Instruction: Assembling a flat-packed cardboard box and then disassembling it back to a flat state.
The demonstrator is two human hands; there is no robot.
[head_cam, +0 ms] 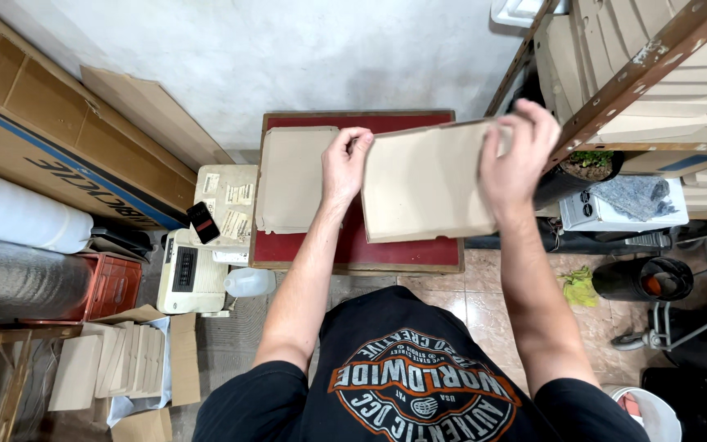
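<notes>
Packing storeroom: folded cardboard boxes (664,90) stacked on metal shelving (644,61), wrap rolls (18,217), flat cartons (59,131) against wall.

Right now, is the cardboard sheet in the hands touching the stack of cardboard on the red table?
Apart. The head view shows the cardboard sheet, held by both hands, with a strip of red table between it and the stack.

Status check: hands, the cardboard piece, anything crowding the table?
Left hand and right hand grip flat cardboard blank by its top corners, above red table. Stack of blanks lies beside it. Nothing blocking.
</notes>
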